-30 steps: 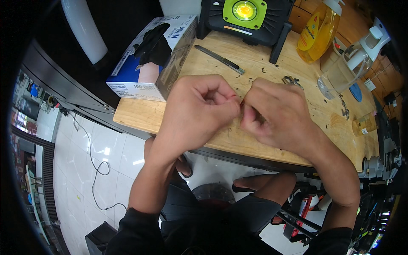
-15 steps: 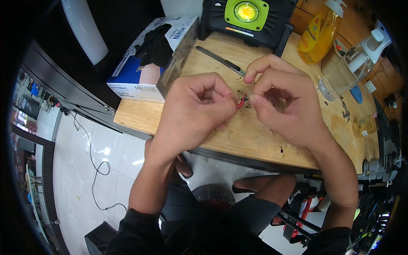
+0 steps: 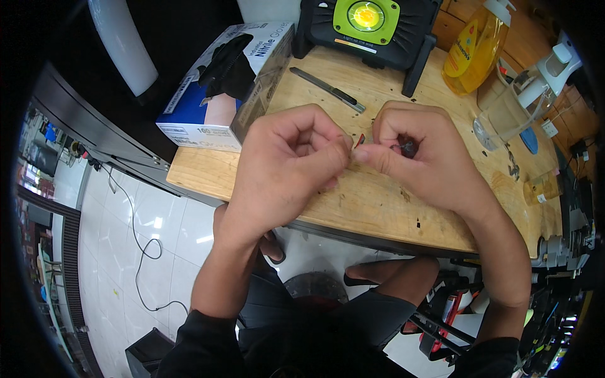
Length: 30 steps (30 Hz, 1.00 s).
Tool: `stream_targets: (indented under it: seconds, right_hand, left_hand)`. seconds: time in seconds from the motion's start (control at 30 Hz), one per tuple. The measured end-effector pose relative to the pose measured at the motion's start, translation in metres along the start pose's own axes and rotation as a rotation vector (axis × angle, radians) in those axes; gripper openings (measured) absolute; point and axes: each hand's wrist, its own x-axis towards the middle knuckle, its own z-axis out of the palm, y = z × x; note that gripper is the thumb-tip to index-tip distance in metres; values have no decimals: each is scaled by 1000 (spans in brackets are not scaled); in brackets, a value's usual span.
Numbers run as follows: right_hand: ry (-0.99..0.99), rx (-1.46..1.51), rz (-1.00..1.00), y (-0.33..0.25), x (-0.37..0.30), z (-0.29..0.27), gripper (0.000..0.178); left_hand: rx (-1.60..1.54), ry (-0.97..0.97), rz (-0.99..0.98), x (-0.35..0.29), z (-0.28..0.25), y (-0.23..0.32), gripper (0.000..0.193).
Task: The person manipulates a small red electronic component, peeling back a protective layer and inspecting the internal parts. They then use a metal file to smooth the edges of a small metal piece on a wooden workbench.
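Note:
Above the wooden bench top, my left hand [image 3: 290,167] is closed in a pinch at thumb and forefinger. A tiny red strip with a dark edge [image 3: 360,139] shows at those fingertips, mostly hidden by them; its kind is too small to make out. Touching or nearly touching it is the thumb tip of my right hand [image 3: 422,154], whose fingers are curled closed. A dark patch shows in the hollow of the right hand, and I cannot tell what it is. A grey utility knife [image 3: 328,89] lies on the bench beyond both hands.
A nitrile glove box [image 3: 211,135] stands at the bench's left, a work light [image 3: 413,47] at the back. Right of it are an amber pump bottle [image 3: 472,50] and a clear spray bottle [image 3: 501,123]. Small dark scraps dot the bench top [image 3: 378,217].
My right hand has moved slightly left and down, its raised forefinger now curled in. Less of the red strip shows. The left hand has barely shifted.

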Motion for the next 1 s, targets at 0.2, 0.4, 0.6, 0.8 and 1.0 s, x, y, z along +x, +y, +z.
stream_targets:
  seconds: [0.2, 0.4, 0.6, 0.8, 1.0]
  right_hand:
    - [-49, -64, -106, -7, -1, 0, 28]
    - [125, -226, -201, -6, -3, 3, 13]
    - [144, -132, -141, -9, -3, 4, 6]
    - [187, -341, -305, -10, -6, 9, 12]
    - [175, -530, -432, -9, -5, 18, 17]
  left_hand:
    - [-8, -10, 21, -1, 2, -1, 6]
    - [-12, 0, 29, -1, 3, 0, 7]
    - [-8, 11, 60, -1, 3, -2, 10]
    - [7, 18, 24, -2, 6, -1, 10]
    - [42, 8, -4, -3, 7, 0, 6]
